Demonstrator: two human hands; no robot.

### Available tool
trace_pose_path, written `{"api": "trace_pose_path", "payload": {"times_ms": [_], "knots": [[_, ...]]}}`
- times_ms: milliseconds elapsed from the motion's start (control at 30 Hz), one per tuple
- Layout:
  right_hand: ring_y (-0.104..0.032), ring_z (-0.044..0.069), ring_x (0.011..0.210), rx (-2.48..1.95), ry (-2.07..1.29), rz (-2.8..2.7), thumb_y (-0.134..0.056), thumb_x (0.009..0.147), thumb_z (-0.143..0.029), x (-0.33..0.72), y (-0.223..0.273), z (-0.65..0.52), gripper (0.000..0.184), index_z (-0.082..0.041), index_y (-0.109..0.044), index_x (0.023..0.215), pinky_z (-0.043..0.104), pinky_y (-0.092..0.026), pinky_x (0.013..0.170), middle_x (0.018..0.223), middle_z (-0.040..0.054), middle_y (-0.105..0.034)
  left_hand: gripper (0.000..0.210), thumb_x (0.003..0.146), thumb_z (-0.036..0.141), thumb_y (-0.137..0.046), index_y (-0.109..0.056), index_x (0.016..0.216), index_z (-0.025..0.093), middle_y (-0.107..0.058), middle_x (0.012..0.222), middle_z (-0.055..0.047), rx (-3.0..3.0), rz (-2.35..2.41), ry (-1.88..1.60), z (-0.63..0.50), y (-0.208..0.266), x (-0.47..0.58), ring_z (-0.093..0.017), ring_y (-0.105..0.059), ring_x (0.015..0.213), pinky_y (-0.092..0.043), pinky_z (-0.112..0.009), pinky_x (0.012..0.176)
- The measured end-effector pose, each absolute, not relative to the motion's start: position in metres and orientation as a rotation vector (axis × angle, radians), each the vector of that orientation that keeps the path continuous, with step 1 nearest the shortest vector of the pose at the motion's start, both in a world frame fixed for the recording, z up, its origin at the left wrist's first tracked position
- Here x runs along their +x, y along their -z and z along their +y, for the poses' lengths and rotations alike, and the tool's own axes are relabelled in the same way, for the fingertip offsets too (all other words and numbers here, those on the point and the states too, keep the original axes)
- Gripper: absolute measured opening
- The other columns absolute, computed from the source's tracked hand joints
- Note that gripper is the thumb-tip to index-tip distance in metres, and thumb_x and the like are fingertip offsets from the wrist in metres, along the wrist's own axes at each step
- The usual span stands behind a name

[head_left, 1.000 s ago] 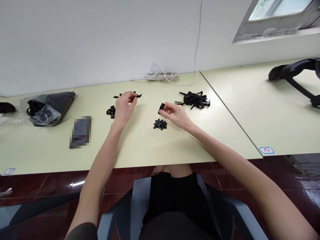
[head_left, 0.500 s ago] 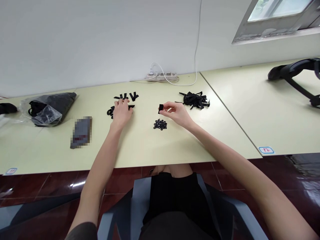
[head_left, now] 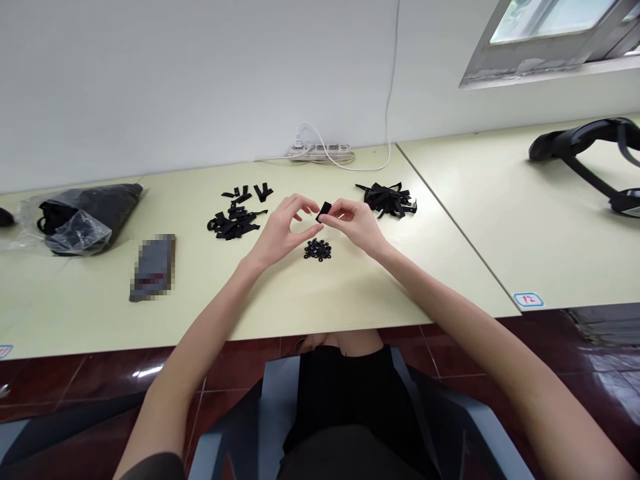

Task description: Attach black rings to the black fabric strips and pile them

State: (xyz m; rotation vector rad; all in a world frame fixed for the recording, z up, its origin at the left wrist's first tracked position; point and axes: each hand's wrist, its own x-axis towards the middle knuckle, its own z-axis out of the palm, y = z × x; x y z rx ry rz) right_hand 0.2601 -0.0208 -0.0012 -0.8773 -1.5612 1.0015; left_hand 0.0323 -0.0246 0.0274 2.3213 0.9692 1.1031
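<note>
My right hand pinches a black strip near the loose rings; left hand spread just beside it. This piece seems unfinished; strip piles lie either side, finished count unclear.

Pale yellow-green surface against a white wall, a seam crossing it. Far left, a clear plastic bag, dark contents showing. Just right of it, nearer the edge, a flat grey item, too blurred for me to name. By the wall, a power strip; white cable loops beside it and climbs. Beyond the seam, a curved black frame; front-edge label reads 12. Window upper right. Dark red tiled floor, grey-blue chair.
</note>
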Motion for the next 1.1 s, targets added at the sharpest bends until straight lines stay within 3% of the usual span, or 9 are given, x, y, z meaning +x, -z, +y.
{"api": "trace_pose_path", "payload": {"times_ms": [167, 367, 500, 767, 1100], "knots": [[-0.067, 0.020, 0.087, -0.867, -1.041, -1.562, -0.089, 0.090, -0.071, 0.258, 0.003, -0.023, 0.050, -0.025, -0.069, 0.086, 0.037, -0.055, 0.083, 0.089, 0.0019, -0.074, 0.044, 0.101, 0.068, -0.083, -0.071, 0.109, 0.026, -0.080, 0.111, -0.006, 2.042, 0.927, -1.116, -0.023, -0.020, 0.038, -0.024, -0.078, 0.104, -0.064, -0.039, 0.095], [-0.065, 0.018, 0.082, -0.851, -1.113, -1.534, -0.071, 0.101, -0.082, 0.256, 0.004, -0.021, 0.059, -0.025, -0.069, 0.087, 0.036, -0.056, 0.083, 0.089, 0.0038, -0.075, 0.035, 0.099, 0.059, -0.086, -0.076, 0.107, 0.026, -0.081, 0.109, -0.005, 1.915, 0.946, -1.142, -0.017, -0.017, 0.035, -0.023, -0.079, 0.101, -0.063, -0.039, 0.094], [-0.066, 0.018, 0.082, -0.832, -1.155, -1.500, -0.071, 0.100, -0.086, 0.256, 0.006, -0.018, 0.063, -0.025, -0.070, 0.087, 0.035, -0.058, 0.083, 0.089, 0.0045, -0.075, 0.031, 0.098, 0.053, -0.086, -0.077, 0.107, 0.025, -0.080, 0.109, -0.005, 1.885, 0.897, -1.132, -0.014, -0.017, 0.033, -0.022, -0.079, 0.099, -0.063, -0.038, 0.092], [-0.067, 0.019, 0.085, -0.791, -1.211, -1.509, -0.066, 0.102, -0.090, 0.257, 0.005, -0.020, 0.066, -0.025, -0.075, 0.092, 0.035, -0.058, 0.083, 0.092, 0.0057, -0.075, 0.039, 0.097, 0.061, -0.089, -0.077, 0.107, 0.025, -0.080, 0.114, -0.006, 1.799, 0.843, -1.112, -0.013, -0.018, 0.034, -0.020, -0.079, 0.098, -0.064, -0.038, 0.093], [-0.061, 0.017, 0.077, -0.819, -1.083, -1.590, -0.061, 0.100, -0.096, 0.251, 0.002, -0.024, 0.072, -0.026, -0.061, 0.081, 0.036, -0.057, 0.080, 0.081, 0.0021, -0.067, 0.047, 0.094, 0.068, -0.091, -0.077, 0.109, 0.026, -0.080, 0.117, -0.007, 1.768, 0.800, -1.081, -0.012, -0.016, 0.035, -0.021, -0.079, 0.103, -0.066, -0.042, 0.099]]}}
